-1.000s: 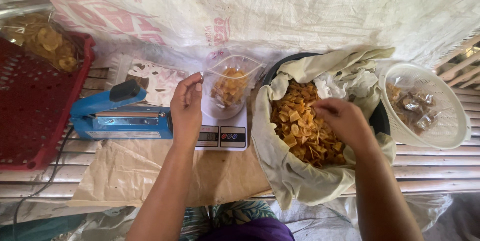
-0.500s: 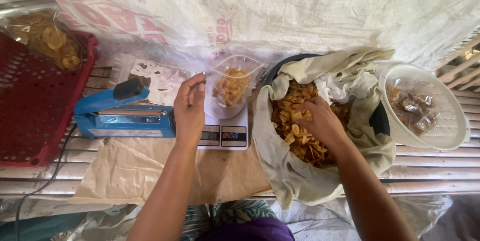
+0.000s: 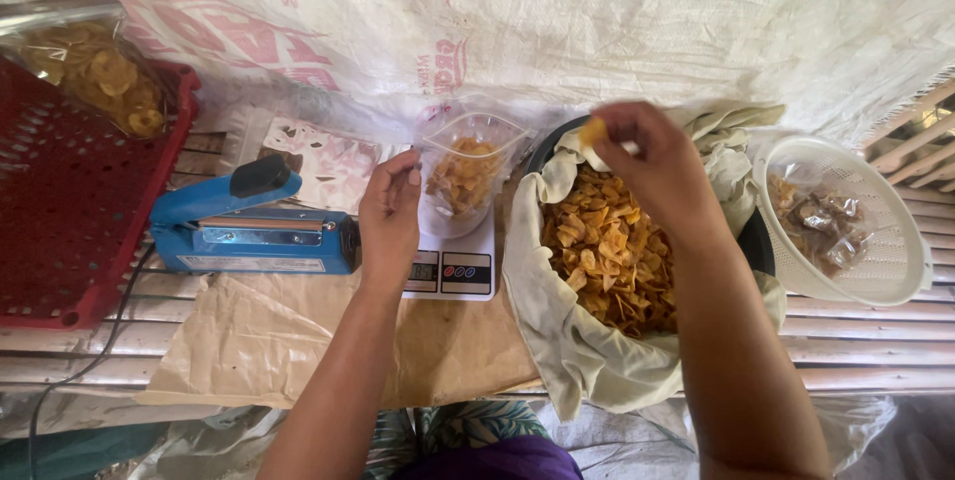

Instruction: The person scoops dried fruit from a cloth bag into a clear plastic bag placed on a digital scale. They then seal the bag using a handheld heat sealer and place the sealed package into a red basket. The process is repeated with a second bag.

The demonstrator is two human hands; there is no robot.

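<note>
Chips (image 3: 609, 251) are heaped in the cloth-lined basin (image 3: 587, 361) at centre right. 1 chip (image 3: 593, 130) is pinched in the right hand (image 3: 652, 167) above it. The clear bag (image 3: 466, 177), mid-frame on the small scale (image 3: 453, 271), is steadied upright by the left hand (image 3: 390, 216), fingers flat against its side, so it's kept open for filling

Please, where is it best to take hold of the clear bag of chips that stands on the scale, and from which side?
Probably grip the clear bag at its open upper rim, from the left. It stands upright with its mouth open on the scale, and the left hand already steadies that side. The right is crowded by the cloth-lined bowl and the right hand.
</note>
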